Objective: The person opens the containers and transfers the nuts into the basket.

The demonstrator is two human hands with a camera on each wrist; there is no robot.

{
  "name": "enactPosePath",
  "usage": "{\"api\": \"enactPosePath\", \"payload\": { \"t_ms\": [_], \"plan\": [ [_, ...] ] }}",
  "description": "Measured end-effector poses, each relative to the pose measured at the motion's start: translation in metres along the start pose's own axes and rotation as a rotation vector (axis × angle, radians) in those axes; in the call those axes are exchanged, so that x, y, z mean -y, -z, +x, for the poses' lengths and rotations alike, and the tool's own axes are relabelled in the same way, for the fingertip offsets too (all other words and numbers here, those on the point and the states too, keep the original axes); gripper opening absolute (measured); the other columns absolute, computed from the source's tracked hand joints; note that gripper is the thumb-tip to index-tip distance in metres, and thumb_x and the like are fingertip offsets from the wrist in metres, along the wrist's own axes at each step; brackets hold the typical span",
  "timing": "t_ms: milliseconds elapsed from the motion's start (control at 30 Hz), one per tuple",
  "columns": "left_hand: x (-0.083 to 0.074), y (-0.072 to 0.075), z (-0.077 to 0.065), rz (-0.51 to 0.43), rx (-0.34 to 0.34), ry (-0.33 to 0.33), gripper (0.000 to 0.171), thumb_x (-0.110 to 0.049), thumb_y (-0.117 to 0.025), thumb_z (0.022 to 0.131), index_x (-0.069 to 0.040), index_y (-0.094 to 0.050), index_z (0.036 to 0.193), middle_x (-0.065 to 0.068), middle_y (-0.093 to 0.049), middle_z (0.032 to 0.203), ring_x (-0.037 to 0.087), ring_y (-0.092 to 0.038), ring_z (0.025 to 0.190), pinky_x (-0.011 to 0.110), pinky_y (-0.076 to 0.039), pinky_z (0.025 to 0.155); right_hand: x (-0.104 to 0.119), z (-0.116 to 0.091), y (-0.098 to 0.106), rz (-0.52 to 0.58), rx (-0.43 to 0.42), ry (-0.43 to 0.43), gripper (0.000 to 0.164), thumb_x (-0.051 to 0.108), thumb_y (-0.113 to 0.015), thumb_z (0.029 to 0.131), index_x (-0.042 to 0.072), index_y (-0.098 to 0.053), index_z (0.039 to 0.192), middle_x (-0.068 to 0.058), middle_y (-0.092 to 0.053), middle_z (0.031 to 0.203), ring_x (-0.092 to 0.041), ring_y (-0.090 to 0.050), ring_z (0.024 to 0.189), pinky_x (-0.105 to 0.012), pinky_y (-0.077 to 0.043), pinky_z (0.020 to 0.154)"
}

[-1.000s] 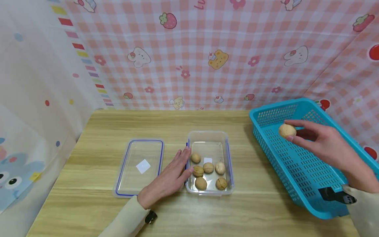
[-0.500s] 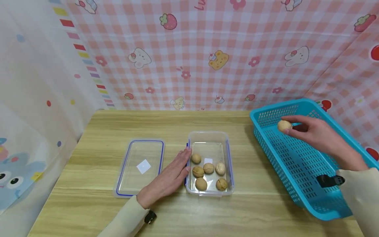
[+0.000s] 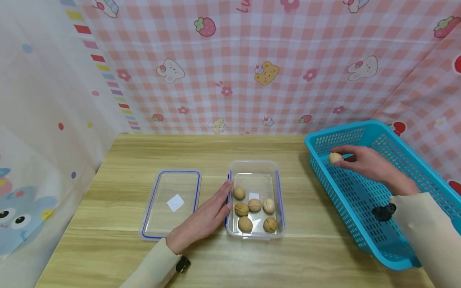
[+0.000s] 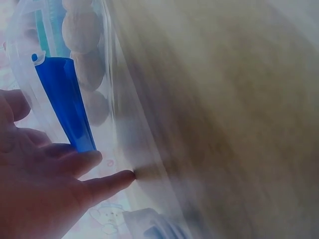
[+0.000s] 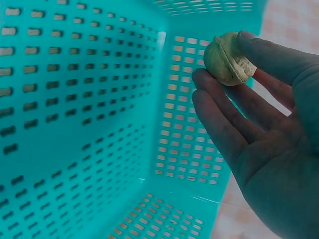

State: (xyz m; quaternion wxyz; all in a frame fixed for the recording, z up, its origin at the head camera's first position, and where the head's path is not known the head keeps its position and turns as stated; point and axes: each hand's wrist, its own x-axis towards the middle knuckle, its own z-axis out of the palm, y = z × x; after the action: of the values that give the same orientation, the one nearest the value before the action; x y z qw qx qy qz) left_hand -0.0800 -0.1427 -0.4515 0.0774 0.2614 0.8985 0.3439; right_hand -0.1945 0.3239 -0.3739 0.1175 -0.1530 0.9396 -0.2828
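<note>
Over the blue plastic basket (image 3: 360,224), my right hand (image 3: 371,164) pinches a walnut (image 3: 335,159) between thumb and fingers. The right wrist view shows the same walnut (image 5: 228,59) at the fingertips, with the basket's perforated wall behind it. My left hand (image 3: 203,218) lies with its fingers extended against the left side of the clear plastic container (image 3: 253,166). In the left wrist view, fingers of the left hand (image 4: 45,179) touch near the container's blue clip (image 4: 65,102). Several walnuts (image 3: 254,205) sit inside that container, mostly toward its near half.
Left of the container, a clear lid with a blue seal (image 3: 172,216) lies flat, partly behind my left hand. Everything stands on a wooden table (image 3: 306,264). A pink checked cloth (image 3: 230,52) hangs along the back, and a white patterned cloth (image 3: 43,100) on the left.
My right hand, still pinching the walnut, has moved left toward the basket's left wall. The left hand has stayed at the container's side, and the walnuts inside have not moved.
</note>
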Motion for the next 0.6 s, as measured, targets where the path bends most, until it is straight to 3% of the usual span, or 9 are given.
{"api": "enactPosePath", "payload": {
  "t_ms": [167,600],
  "plan": [
    [-0.002,0.001,0.000,-0.008,0.000,-0.002,0.064,-0.025,-0.044,0.113,-0.006,-0.013,0.166,0.015,-0.014,0.171,0.028,-0.018,0.157,0.048,-0.022,0.126,-0.008,0.008,-0.007,0.000,0.043,-0.015,0.051,0.028,-0.064,0.105,-0.004,-0.055,0.144,-0.033,-0.056,0.140,-0.051,-0.062,0.119,-0.063,-0.054,0.092],
    [0.000,0.003,-0.001,-0.014,0.011,-0.009,0.063,-0.028,-0.041,0.114,-0.006,-0.013,0.165,0.014,-0.012,0.172,0.033,-0.019,0.156,0.049,-0.021,0.126,-0.027,0.019,-0.020,-0.025,0.105,-0.039,0.046,0.015,-0.064,0.104,-0.009,-0.055,0.142,-0.037,-0.055,0.138,-0.058,-0.056,0.122,-0.063,-0.054,0.092]
  ]
}}
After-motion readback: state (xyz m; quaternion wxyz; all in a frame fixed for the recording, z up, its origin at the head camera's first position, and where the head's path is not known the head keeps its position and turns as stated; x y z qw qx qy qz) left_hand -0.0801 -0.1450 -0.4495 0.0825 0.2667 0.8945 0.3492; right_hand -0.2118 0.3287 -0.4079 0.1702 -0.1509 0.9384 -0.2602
